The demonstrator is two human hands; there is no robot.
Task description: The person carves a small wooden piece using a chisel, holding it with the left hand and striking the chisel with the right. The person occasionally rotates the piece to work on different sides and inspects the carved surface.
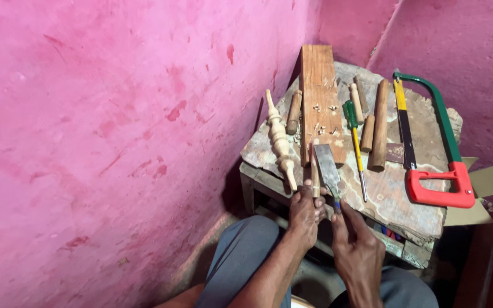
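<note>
Chisel [328, 166] gripped in our right hand [356, 246] at the plank's [320, 97] near end, our left hand [305, 215] closed around a small wooden peg [315, 174] just left of it, on the counter [395, 194].

We see the plank [322, 100] on the bench [395, 194], spindle [279, 140] to its left, screwdriver [354, 137] and hacksaw [432, 142] right.

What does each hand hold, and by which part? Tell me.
Left hand holds a thin wooden stick at its near end. Right hand holds a flat chisel by its handle end.
</note>
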